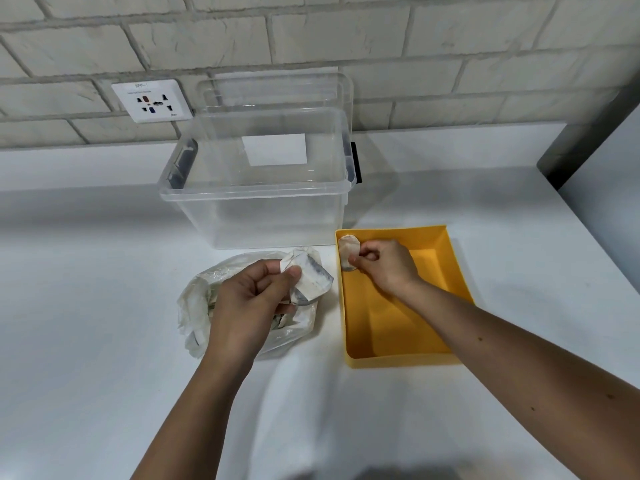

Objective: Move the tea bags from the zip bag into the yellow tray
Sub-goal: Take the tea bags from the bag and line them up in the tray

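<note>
A clear zip bag point(197, 306) lies crumpled on the white counter, with several pale tea bags showing inside it. My left hand point(249, 299) is above the bag and pinches a small bunch of tea bags point(310, 277) between thumb and fingers. The yellow tray point(391, 327) stands just right of the bag. My right hand point(384, 265) is over the tray's far left corner and holds one round tea bag point(348, 252) upright against the tray's left wall. The tray floor that I can see is bare.
A large clear plastic box point(256, 195) with a dark side latch stands behind the bag and tray, its lid leaning on the brick wall. A white wall socket point(152, 100) is at the back left. A dark post point(588, 133) rises at the right.
</note>
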Demonstrator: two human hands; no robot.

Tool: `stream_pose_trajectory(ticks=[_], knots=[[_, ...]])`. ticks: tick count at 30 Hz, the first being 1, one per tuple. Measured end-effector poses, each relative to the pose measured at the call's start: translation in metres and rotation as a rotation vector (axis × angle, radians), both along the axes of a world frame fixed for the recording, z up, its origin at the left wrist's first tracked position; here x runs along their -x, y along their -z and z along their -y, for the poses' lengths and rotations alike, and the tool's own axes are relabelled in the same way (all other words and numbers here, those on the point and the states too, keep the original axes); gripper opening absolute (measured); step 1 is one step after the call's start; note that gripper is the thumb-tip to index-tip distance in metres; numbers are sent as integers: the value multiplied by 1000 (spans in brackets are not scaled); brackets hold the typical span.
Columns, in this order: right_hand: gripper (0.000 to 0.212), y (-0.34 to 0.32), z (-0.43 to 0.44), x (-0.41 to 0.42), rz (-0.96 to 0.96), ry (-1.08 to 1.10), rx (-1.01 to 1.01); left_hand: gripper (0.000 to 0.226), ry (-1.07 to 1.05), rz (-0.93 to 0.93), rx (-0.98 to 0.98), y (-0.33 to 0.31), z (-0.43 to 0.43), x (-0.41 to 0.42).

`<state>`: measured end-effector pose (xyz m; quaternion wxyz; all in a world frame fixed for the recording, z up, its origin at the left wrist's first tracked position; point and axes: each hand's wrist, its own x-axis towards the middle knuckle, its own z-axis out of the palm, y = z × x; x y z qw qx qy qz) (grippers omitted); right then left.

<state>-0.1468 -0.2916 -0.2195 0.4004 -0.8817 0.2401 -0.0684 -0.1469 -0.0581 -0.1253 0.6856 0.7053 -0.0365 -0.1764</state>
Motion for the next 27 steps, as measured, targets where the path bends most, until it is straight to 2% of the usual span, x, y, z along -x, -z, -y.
stream_pose_trajectory(ticks=[4,7,9,12,14,17,21,25,27], knots=[[28,-8,1,4,-26,10,-39,10,65,-16,-9,1,1,4],[37,-26,3,16,-29,59,43,11,84,-15,-3,-1,2,9],[30,-45,0,31,58,80,59,13,88,-23,14,-2,4,12],[15,-81,-20,56,260,5,-255,17,114,-14,5,-4,9,18],[9,-104,-37,72,295,-102,-401,17,132,12,-23,-4,11,23],[11,-116,-48,83,246,-227,-276,13,155,28,-46,-2,11,26],[19,-118,-52,89,206,-204,-169,10,193,3,-24,-3,10,33],[13,-119,-55,93,187,-191,-263,7,216,-22,4,-5,5,36],[11,-117,-56,95,176,-178,-318,16,250,-40,2,-6,3,36]])
